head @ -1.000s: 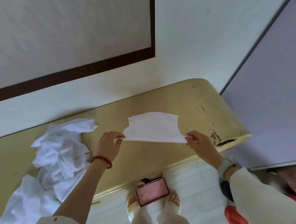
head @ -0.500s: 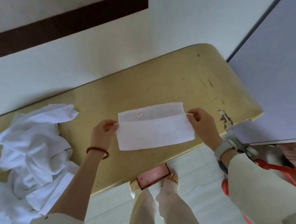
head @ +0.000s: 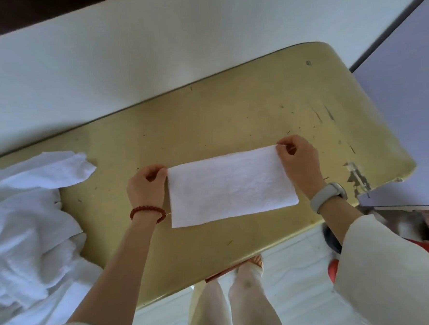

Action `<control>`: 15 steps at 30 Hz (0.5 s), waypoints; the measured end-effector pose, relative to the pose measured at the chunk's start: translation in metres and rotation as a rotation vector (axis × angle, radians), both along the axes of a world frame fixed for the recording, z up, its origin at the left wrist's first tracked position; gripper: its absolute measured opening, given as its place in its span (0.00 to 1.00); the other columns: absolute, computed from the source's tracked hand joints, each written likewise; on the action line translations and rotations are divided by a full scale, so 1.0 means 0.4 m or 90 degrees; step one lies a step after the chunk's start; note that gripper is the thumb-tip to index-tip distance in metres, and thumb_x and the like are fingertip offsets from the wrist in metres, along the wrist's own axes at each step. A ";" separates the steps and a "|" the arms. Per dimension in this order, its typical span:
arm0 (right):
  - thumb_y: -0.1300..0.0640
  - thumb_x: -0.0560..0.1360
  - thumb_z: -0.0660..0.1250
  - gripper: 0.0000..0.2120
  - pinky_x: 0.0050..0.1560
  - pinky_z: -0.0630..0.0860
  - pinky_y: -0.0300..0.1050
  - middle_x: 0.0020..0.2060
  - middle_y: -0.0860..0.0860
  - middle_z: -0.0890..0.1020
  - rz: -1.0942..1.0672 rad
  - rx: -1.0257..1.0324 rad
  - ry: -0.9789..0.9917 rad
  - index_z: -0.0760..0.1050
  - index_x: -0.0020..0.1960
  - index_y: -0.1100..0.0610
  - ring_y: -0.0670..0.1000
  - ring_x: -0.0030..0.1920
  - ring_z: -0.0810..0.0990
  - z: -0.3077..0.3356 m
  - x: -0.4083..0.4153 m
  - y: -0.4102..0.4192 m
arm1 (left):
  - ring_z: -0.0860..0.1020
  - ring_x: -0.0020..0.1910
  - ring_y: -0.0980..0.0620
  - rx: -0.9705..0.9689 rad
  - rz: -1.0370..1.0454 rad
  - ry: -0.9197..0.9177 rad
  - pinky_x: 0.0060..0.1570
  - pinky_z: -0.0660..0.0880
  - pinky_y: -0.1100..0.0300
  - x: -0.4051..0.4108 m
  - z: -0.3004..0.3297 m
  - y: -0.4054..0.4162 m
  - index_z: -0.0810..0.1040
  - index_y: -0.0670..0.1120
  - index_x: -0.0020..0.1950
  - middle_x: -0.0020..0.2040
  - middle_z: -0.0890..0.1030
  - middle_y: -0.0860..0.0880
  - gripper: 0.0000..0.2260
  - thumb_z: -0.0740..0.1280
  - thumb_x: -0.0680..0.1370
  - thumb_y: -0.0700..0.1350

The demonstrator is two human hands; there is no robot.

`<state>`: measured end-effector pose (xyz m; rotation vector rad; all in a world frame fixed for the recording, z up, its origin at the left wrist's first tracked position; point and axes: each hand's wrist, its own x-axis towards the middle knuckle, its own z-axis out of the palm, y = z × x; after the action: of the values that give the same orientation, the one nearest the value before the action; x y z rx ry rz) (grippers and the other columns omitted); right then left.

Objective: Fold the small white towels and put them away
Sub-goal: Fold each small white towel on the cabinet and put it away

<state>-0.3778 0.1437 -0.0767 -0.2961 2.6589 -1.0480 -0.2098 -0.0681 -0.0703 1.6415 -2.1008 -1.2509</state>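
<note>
Pinching the two far corners of a small white terry towel (head: 231,186), already doubled into a long rectangle, the person holds it flat on the worn yellow-olive bench (head: 230,116); the left hand (head: 146,186), with a red bead bracelet (head: 148,211) at the wrist, has thumb and curled fingers closed on the far left corner; the right hand (head: 297,163), with a pale grey wristband (head: 327,197) below it, grips the far right corner in the same way; both holds sit at the corners, presumably so that the stacked edges stay aligned and the cloth is kept taut along its length. The towel lies near the middle of the bench, closer to the near edge than to the far edge along the white wall (head: 152,65), its long side roughly parallel to those edges; this leaves bare surface on all sides for the next fold, which by appearance would bring one short end over the other. A loose heap of crumpled white towels (head: 29,224) covers the left end of the bench, well apart from the folded piece, evidently the unfolded supply kept within reach of the left hand; much of the task therefore seems to remain. Chipped paint (head: 356,176) marks the near right corner; no storage place for finished towels can be identified.
</note>
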 end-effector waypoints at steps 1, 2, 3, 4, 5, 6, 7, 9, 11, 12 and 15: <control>0.62 0.76 0.62 0.06 0.42 0.66 0.35 0.46 0.52 0.77 -0.004 0.012 0.007 0.76 0.50 0.60 0.48 0.43 0.72 -0.004 -0.003 0.000 | 0.74 0.43 0.56 -0.009 -0.004 -0.008 0.45 0.66 0.64 -0.001 -0.002 0.001 0.81 0.45 0.49 0.43 0.78 0.54 0.06 0.65 0.75 0.42; 0.62 0.75 0.62 0.06 0.43 0.66 0.38 0.47 0.53 0.77 -0.002 0.026 0.014 0.76 0.50 0.60 0.48 0.43 0.72 -0.008 -0.006 0.000 | 0.73 0.43 0.56 -0.016 -0.014 -0.015 0.45 0.66 0.64 -0.003 -0.003 0.001 0.81 0.46 0.48 0.43 0.78 0.54 0.06 0.65 0.75 0.42; 0.62 0.75 0.62 0.06 0.43 0.66 0.39 0.48 0.53 0.77 0.008 0.040 0.022 0.76 0.50 0.60 0.48 0.43 0.72 -0.011 -0.008 0.000 | 0.74 0.43 0.55 -0.021 -0.023 -0.020 0.44 0.66 0.64 -0.004 -0.005 0.000 0.81 0.46 0.47 0.43 0.78 0.54 0.05 0.65 0.75 0.43; 0.62 0.75 0.62 0.07 0.42 0.66 0.40 0.48 0.53 0.77 0.020 0.050 0.030 0.76 0.50 0.60 0.49 0.42 0.72 -0.013 -0.011 -0.001 | 0.74 0.43 0.55 -0.025 -0.030 -0.024 0.44 0.66 0.63 -0.005 -0.007 -0.001 0.80 0.47 0.47 0.44 0.79 0.53 0.05 0.65 0.75 0.44; 0.62 0.75 0.61 0.07 0.42 0.67 0.40 0.49 0.54 0.76 0.030 0.054 0.038 0.76 0.50 0.60 0.49 0.42 0.72 -0.014 -0.013 -0.002 | 0.74 0.43 0.55 -0.029 -0.034 -0.027 0.44 0.66 0.63 -0.006 -0.009 -0.002 0.80 0.48 0.48 0.44 0.79 0.53 0.05 0.65 0.75 0.44; 0.61 0.75 0.62 0.07 0.42 0.67 0.40 0.50 0.54 0.76 0.035 0.053 0.044 0.76 0.52 0.60 0.49 0.41 0.72 -0.015 -0.015 -0.003 | 0.74 0.43 0.55 -0.034 -0.041 -0.028 0.45 0.66 0.63 -0.007 -0.009 -0.001 0.80 0.49 0.49 0.45 0.78 0.53 0.06 0.65 0.75 0.45; 0.60 0.76 0.62 0.08 0.42 0.68 0.41 0.51 0.54 0.76 0.039 0.049 0.047 0.76 0.53 0.60 0.49 0.41 0.73 -0.015 -0.016 -0.002 | 0.73 0.43 0.55 -0.041 -0.055 -0.031 0.45 0.66 0.63 -0.008 -0.009 0.000 0.79 0.49 0.51 0.46 0.77 0.53 0.07 0.65 0.75 0.46; 0.59 0.76 0.63 0.10 0.43 0.69 0.41 0.54 0.55 0.74 0.053 0.052 0.061 0.76 0.55 0.59 0.51 0.43 0.74 -0.014 -0.017 0.000 | 0.73 0.45 0.54 -0.071 -0.104 -0.041 0.46 0.66 0.63 -0.012 -0.009 0.005 0.80 0.48 0.54 0.50 0.76 0.52 0.09 0.65 0.75 0.46; 0.60 0.76 0.63 0.10 0.42 0.70 0.42 0.53 0.57 0.75 0.085 0.067 0.134 0.77 0.55 0.60 0.55 0.48 0.75 -0.009 -0.011 -0.004 | 0.73 0.50 0.51 -0.137 -0.166 -0.059 0.48 0.65 0.63 -0.018 -0.008 0.009 0.80 0.47 0.54 0.54 0.75 0.50 0.09 0.66 0.75 0.44; 0.62 0.75 0.64 0.09 0.42 0.70 0.44 0.51 0.58 0.76 0.119 0.070 0.192 0.78 0.54 0.60 0.57 0.48 0.75 -0.006 -0.005 -0.011 | 0.72 0.54 0.49 -0.179 -0.207 -0.065 0.49 0.64 0.63 -0.023 -0.008 0.012 0.81 0.46 0.53 0.55 0.75 0.48 0.09 0.66 0.75 0.42; 0.63 0.72 0.64 0.08 0.42 0.70 0.47 0.42 0.56 0.79 0.257 0.072 0.330 0.80 0.48 0.59 0.58 0.43 0.76 0.001 0.019 -0.052 | 0.71 0.55 0.45 -0.268 -0.358 -0.062 0.51 0.62 0.60 -0.046 -0.012 0.028 0.82 0.46 0.52 0.52 0.79 0.47 0.08 0.66 0.75 0.40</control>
<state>-0.3703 0.1231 -0.0762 -1.1606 2.8843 -0.7620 -0.2283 -0.0571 -0.0752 0.9845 -2.7624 -0.7604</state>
